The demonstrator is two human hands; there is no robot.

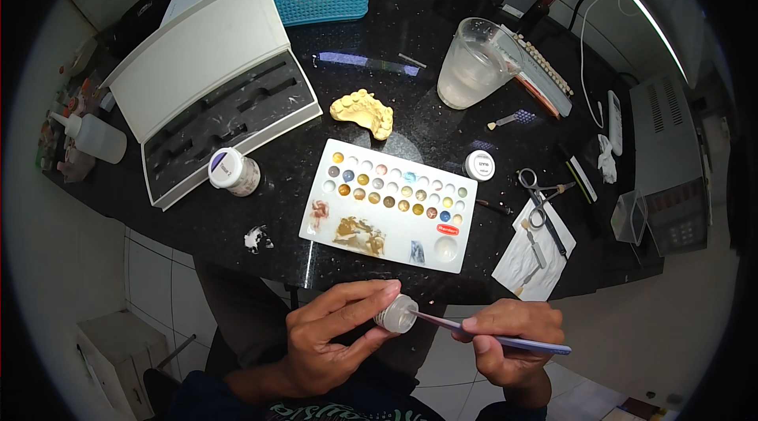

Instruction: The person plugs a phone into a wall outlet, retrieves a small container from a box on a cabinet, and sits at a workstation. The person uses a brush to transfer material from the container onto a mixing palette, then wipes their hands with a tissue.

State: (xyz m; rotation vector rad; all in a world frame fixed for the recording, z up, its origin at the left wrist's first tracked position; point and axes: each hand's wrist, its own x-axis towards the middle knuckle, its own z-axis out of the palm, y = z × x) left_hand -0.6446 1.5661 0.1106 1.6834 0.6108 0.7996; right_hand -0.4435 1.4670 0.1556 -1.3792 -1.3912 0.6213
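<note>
At the lower middle, below the table's front edge, my left hand (335,330) grips a small clear jar (399,312) with its mouth tilted toward my right. My right hand (509,342) holds a slim purple-handled tool (545,346), its fine tip at the jar's opening. Just above them lies a white palette (387,239) with several wells of coloured paste and brown, pink and blue smears. Beside it are a small white lid (480,165) and a lidded jar (234,171). A yellow dental cast (362,113) sits behind the palette.
An open white case (213,69) is at left, near a squeeze bottle (103,140). Scissors (537,216) rest on paper (521,275) at right. A glass of water (470,73), shade tabs (541,65) and a blue basket (316,2) stand toward the back, under a lamp (647,18).
</note>
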